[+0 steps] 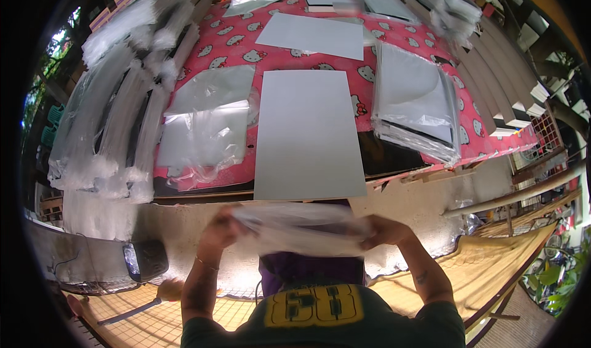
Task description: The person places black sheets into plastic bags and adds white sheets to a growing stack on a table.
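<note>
A clear plastic sleeve [301, 228], smeared by motion, stretches between my hands just off the table's front edge. My left hand [220, 226] is closed on its left end. At the opposite end, my right hand [385, 232] grips it too. Straight ahead lies a large white sheet [309, 132], its near edge reaching the table edge. To its left are flat clear plastic sleeves [206, 126]. On its right sits a pile of white sheets in plastic [415, 96]. Another white sheet [314, 35] lies beyond, turned at an angle.
Tall stacks of plastic-wrapped packs [117, 114] line the table's left side. More stacked board-like packs [498, 83] stand along the right. A pink patterned cloth [246, 43] covers the table. A dark chair [144, 260] is at the lower left; a wooden pole [514, 191] juts in at the right.
</note>
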Action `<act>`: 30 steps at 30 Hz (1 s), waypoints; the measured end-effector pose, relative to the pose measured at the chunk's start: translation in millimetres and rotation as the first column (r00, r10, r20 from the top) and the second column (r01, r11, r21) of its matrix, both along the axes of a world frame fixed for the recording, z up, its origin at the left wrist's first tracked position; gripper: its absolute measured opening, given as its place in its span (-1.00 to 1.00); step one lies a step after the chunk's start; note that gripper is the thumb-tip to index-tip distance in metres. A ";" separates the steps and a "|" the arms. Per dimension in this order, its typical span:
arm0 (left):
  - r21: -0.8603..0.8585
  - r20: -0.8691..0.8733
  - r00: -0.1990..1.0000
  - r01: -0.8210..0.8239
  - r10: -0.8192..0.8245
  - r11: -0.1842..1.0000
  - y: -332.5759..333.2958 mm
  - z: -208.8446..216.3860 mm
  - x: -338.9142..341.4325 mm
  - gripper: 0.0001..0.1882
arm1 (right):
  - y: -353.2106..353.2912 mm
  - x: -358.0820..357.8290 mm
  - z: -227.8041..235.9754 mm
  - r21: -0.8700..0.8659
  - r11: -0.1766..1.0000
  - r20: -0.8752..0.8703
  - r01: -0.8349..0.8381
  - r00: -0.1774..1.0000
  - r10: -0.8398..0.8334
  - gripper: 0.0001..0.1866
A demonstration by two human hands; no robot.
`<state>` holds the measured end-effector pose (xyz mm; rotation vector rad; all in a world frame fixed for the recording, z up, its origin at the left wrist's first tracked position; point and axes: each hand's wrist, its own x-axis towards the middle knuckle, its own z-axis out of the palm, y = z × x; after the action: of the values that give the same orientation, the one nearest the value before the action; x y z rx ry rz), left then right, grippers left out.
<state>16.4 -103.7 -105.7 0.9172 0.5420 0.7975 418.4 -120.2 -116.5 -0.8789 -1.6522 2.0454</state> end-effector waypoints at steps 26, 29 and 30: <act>0.263 -0.269 0.693 -0.615 0.668 0.744 -2.2 -24.9 49.6 -0.63 | -8.4 -44.5 0.1 0.395 0.300 0.003 0.868 0.325 -0.946 -0.58; 0.143 -0.046 0.819 -0.562 0.573 0.815 -11.0 -5.1 37.4 -0.78 | -15.5 -26.3 17.6 0.209 0.383 -0.171 0.900 0.420 -0.891 -0.89; 0.143 0.066 0.857 -0.516 0.512 0.845 -8.7 6.3 29.2 -0.75 | -18.0 -16.4 23.5 0.156 0.438 -0.239 0.885 0.465 -0.853 -0.95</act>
<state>45.6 -112.4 -99.4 0.9125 0.7256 1.3546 402.0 -138.2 -93.1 -1.1464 -0.9682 1.0693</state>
